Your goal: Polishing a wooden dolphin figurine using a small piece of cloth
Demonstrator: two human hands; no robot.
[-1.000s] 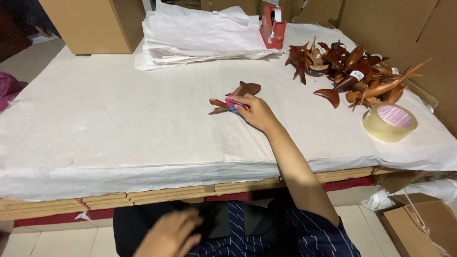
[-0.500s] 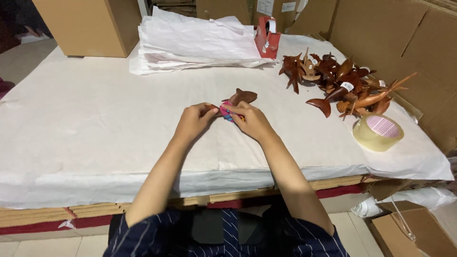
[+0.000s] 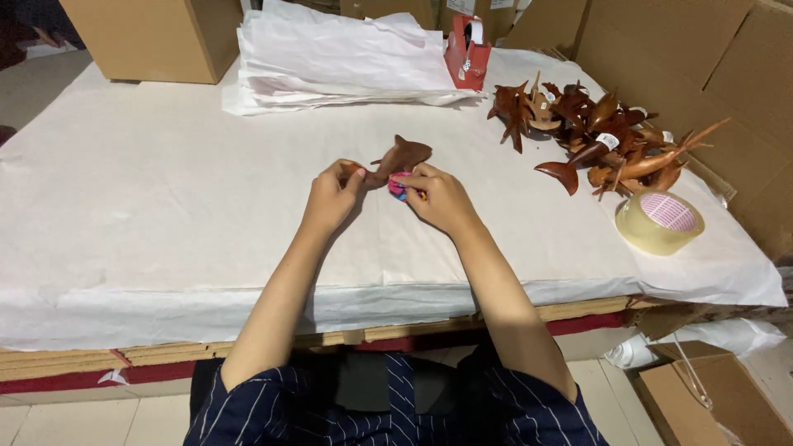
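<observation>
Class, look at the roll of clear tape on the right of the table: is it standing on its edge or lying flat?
Lying flat. The roll of clear tape rests on its side face on the paper-covered table, its round core hole facing up.

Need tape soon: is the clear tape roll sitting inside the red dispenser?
No, the clear tape roll lies flat on the paper-covered table, apart from the red dispenser.
</observation>
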